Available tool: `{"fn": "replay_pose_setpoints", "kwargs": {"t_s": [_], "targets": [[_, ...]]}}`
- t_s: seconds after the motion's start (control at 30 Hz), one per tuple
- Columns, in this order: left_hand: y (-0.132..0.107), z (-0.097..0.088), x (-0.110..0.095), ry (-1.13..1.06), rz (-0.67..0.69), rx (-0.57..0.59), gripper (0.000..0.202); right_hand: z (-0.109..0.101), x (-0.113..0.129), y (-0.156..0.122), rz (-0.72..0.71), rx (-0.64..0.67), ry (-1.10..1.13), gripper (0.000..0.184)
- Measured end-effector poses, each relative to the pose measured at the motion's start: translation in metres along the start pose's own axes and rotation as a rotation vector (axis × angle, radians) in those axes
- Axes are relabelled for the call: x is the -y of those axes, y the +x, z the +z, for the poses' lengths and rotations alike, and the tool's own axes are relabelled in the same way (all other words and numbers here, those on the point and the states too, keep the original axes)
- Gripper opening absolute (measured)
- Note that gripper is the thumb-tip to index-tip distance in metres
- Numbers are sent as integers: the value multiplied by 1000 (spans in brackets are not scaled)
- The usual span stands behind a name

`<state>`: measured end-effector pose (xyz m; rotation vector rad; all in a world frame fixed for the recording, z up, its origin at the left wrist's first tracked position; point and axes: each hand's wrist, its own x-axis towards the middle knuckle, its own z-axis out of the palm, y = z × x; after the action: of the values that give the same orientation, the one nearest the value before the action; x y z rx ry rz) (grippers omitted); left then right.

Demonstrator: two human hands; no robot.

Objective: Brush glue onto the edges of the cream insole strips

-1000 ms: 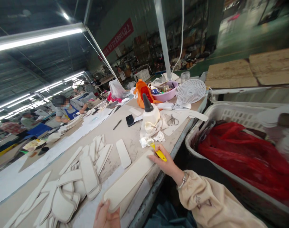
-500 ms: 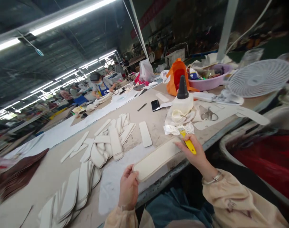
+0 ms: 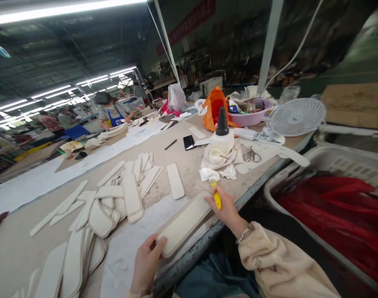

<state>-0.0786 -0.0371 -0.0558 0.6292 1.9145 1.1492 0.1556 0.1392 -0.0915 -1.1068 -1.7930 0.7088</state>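
A long cream insole-shaped piece (image 3: 184, 223) lies along the table's near edge. My left hand (image 3: 145, 265) grips its near end with closed fingers. My right hand (image 3: 226, 209) is at its far end, closed round a yellow-handled brush (image 3: 217, 198) whose tip points toward a crumpled white cloth (image 3: 209, 174). Just beyond stands a glue bottle with a black cone cap (image 3: 221, 134), wrapped in cloth.
Several cream pieces (image 3: 114, 198) are fanned over the table to the left, one single piece (image 3: 175, 181) lying apart. Scissors (image 3: 251, 155), a phone (image 3: 188, 142), a white fan (image 3: 297, 117) and a pink basin (image 3: 254, 118) lie beyond. A white crate with red material (image 3: 331, 198) sits at right. Other people work at the far left.
The view has swung, first left and down, then slightly right. My left hand has come further into view on the piece's near end; my right hand stays at the far end with the brush.
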Motion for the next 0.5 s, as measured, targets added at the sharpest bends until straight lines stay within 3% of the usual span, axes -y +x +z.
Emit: {"fn": "replay_pose_setpoints", "kwargs": {"t_s": [0.17,0.37,0.5], "targets": [[13,-8,9,128,-17,16,46,16,14,-12,-147,88,-70,5],[14,-6,3,106,-88,65,49,46,53,-41,-531,516,-58,24],[16,-7,3,144,-66,80,50,54,56,-47,-556,625,-93,34]]}}
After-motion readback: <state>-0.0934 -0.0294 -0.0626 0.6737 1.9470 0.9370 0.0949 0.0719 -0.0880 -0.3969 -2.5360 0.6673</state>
